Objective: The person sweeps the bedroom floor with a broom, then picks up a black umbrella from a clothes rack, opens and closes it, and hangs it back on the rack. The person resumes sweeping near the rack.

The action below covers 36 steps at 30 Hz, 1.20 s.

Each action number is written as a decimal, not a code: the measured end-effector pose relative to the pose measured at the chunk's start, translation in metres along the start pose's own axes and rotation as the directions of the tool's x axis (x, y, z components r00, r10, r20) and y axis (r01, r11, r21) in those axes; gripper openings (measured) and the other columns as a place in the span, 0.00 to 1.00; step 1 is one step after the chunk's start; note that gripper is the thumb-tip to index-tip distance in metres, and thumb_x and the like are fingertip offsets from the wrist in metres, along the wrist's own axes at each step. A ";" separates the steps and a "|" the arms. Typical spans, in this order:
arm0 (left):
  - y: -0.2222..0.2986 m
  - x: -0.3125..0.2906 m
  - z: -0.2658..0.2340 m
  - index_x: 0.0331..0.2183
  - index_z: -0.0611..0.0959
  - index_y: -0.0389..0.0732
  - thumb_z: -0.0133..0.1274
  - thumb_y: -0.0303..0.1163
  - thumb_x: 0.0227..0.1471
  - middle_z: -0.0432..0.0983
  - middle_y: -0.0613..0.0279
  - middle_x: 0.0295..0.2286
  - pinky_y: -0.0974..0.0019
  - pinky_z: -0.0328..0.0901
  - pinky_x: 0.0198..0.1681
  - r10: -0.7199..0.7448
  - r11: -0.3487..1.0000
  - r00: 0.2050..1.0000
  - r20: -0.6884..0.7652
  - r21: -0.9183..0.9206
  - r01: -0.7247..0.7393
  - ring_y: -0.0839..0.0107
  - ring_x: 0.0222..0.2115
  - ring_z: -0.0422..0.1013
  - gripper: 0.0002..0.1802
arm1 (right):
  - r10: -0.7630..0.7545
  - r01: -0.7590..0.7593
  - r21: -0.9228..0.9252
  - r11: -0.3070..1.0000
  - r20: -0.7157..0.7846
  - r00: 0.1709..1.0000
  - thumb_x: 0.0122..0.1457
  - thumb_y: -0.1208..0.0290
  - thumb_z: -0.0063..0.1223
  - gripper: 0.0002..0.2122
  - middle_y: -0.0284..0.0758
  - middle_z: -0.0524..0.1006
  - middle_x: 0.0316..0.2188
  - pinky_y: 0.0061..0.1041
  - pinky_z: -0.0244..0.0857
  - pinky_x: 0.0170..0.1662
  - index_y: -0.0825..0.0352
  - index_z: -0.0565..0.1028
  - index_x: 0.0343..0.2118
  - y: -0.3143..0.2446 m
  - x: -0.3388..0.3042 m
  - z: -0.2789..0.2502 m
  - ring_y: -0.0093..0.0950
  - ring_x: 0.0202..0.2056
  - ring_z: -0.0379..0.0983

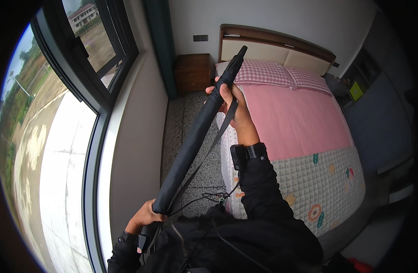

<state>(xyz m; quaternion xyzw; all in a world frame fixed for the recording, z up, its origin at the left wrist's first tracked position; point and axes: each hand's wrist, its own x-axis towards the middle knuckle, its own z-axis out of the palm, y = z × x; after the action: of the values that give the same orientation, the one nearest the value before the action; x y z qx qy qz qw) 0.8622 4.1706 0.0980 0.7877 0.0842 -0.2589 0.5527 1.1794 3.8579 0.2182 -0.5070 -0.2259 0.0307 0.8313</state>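
Grasping long black umbrella (187,148) diagonally: clasping near upper-centre tip with right fingers (225,93), lower-left end with left fingers (148,210).

head fisheye looks down, left hand (143,217) and right hand (234,103) near

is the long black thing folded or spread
Folded: the long black thing is a slim roll, held by left hand and right hand.
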 end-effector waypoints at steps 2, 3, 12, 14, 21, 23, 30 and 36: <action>-0.002 -0.003 -0.004 0.41 0.82 0.33 0.71 0.36 0.33 0.78 0.63 0.33 0.65 0.68 0.47 0.002 0.999 0.999 0.032 -0.054 0.000 0.69 0.36 0.73 0.31 | 0.038 -0.036 -0.191 0.981 0.007 0.999 0.67 0.42 0.51 0.26 0.32 0.78 0.24 0.20 0.68 0.20 0.68 0.77 0.36 -0.001 0.004 -0.008 0.21 0.20 0.76; -0.003 -0.005 -0.005 0.41 0.82 0.32 0.71 0.37 0.34 0.78 0.62 0.34 0.65 0.67 0.47 -0.001 0.997 0.999 0.049 -0.081 0.005 0.69 0.36 0.73 0.31 | 0.057 -0.055 -0.279 0.959 0.001 0.998 0.67 0.42 0.51 0.26 0.31 0.77 0.21 0.19 0.66 0.19 0.68 0.76 0.32 -0.001 0.005 -0.013 0.20 0.18 0.74; -0.020 -0.009 -0.006 0.42 0.83 0.31 0.77 0.59 0.34 0.78 0.61 0.32 0.66 0.68 0.44 0.028 0.986 0.983 -0.183 -0.159 -0.058 0.69 0.35 0.73 0.45 | -0.028 -0.041 -0.437 0.898 -0.150 0.988 0.69 0.49 0.53 0.25 0.28 0.68 0.13 0.19 0.55 0.16 0.64 0.70 0.20 0.012 -0.003 -0.017 0.19 0.14 0.67; -0.027 -0.003 -0.011 0.43 0.83 0.31 0.77 0.63 0.33 0.78 0.60 0.31 0.65 0.69 0.42 0.030 0.999 0.967 -0.253 -0.020 -0.036 0.69 0.34 0.74 0.48 | -0.066 -0.027 -0.442 0.897 -0.195 0.979 0.70 0.50 0.52 0.25 0.27 0.68 0.14 0.19 0.55 0.16 0.64 0.69 0.20 0.016 -0.001 -0.013 0.18 0.14 0.66; -0.057 -0.013 -0.011 0.45 0.83 0.30 0.74 0.69 0.33 0.80 0.57 0.33 0.64 0.69 0.45 -0.061 0.988 0.993 -0.101 -0.148 0.046 0.67 0.37 0.76 0.53 | -0.121 0.035 -0.299 0.954 -0.275 0.954 0.71 0.52 0.51 0.25 0.25 0.66 0.14 0.19 0.54 0.18 0.63 0.69 0.19 0.032 0.023 -0.027 0.16 0.15 0.62; -0.065 -0.022 -0.007 0.45 0.84 0.30 0.75 0.68 0.32 0.81 0.58 0.34 0.66 0.68 0.47 -0.083 0.959 0.996 -0.043 -0.274 0.068 0.69 0.38 0.75 0.52 | -0.033 -0.042 -0.386 0.922 -0.185 0.982 0.71 0.52 0.52 0.24 0.25 0.67 0.15 0.18 0.55 0.19 0.64 0.71 0.21 0.035 0.015 -0.029 0.16 0.15 0.64; -0.064 -0.033 -0.015 0.46 0.83 0.29 0.76 0.64 0.34 0.81 0.61 0.35 0.65 0.68 0.48 -0.065 0.950 0.997 -0.046 -0.308 0.048 0.70 0.39 0.75 0.50 | 0.187 -0.159 -0.328 0.931 0.055 0.981 0.65 0.72 0.58 0.11 0.33 0.80 0.32 0.17 0.70 0.27 0.71 0.79 0.47 0.011 -0.002 -0.038 0.20 0.30 0.77; -0.059 -0.036 -0.013 0.43 0.83 0.31 0.75 0.67 0.31 0.78 0.65 0.32 0.67 0.68 0.42 -0.058 0.953 0.996 -0.066 -0.300 0.035 0.73 0.35 0.74 0.51 | -0.037 0.023 -0.512 0.859 -0.018 0.999 0.61 0.73 0.64 0.08 0.31 0.80 0.28 0.17 0.67 0.24 0.71 0.81 0.39 0.013 0.029 -0.051 0.18 0.26 0.74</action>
<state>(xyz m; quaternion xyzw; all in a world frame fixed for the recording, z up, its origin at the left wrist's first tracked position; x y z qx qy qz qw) 0.8110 4.2098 0.0702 0.7019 0.1613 -0.2267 0.6557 1.2280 3.8302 0.1971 -0.7063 -0.2225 -0.0501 0.6702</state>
